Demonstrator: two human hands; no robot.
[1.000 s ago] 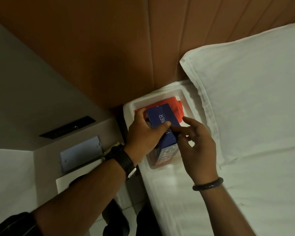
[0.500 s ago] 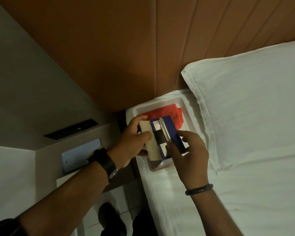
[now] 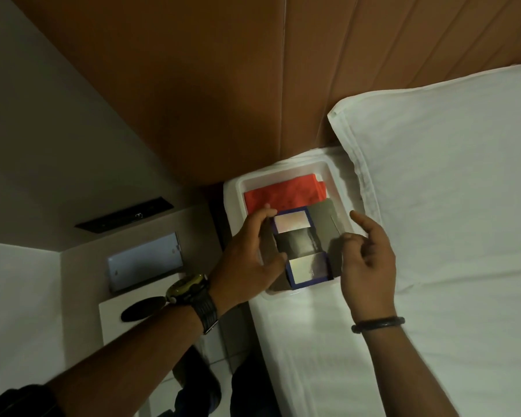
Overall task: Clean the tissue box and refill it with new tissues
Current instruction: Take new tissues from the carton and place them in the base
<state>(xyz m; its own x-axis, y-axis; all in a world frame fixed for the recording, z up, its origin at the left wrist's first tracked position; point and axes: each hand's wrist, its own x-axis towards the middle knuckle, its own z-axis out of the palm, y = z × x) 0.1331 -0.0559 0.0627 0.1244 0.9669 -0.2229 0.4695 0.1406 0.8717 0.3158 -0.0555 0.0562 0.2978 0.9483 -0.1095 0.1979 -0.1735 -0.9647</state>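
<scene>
A blue tissue box [image 3: 301, 249] stands in a white plastic tray [image 3: 331, 176] at the head of the bed, its end flaps spread open and its dark inside showing. My left hand [image 3: 250, 254] grips the box's left side and left flap. My right hand [image 3: 364, 260] pinches the right grey flap [image 3: 325, 221] with thumb and fingers, the forefinger raised. A red folded cloth [image 3: 283, 192] lies in the tray just behind the box.
A white pillow [image 3: 448, 176] lies right of the tray on the white sheet [image 3: 328, 341]. A brown padded headboard [image 3: 223, 85] rises behind. On the left, a white bedside shelf [image 3: 109, 314] holds a dark oblong object [image 3: 142, 308].
The box's end went from shut to fully open: both hands pulled the flaps apart, left and right. The camera view shifted slightly.
</scene>
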